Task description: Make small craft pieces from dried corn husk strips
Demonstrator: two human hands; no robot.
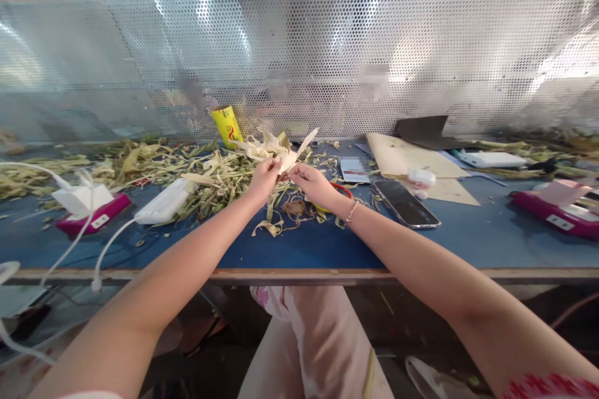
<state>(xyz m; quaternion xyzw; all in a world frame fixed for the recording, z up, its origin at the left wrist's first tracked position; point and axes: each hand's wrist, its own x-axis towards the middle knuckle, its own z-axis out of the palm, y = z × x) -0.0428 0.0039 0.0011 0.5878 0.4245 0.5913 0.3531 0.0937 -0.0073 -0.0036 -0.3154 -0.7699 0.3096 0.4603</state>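
My left hand (pixel 264 178) and my right hand (pixel 311 182) meet above the blue table, fingers pinched together on pale dried corn husks (pixel 286 161). The husk pieces fan up and outward from my fingertips like petals. Behind and to the left of my hands spreads a heap of dried greenish husks and leaves (pixel 210 184). Just below my hands lies a small brown tangle of fibre or string (pixel 294 207). A red and yellow looped object (pixel 344 189) is partly hidden under my right wrist.
A yellow cylinder (pixel 227 126) stands by the perforated metal screen (pixel 327 43). On the right lie a phone (pixel 406 202), cardboard (pixel 402 159) and a purple power strip (pixel 556 215). Leftward are another purple power strip (pixel 100 215), a white box-like device (pixel 163 201) and white cables (pixel 110 248).
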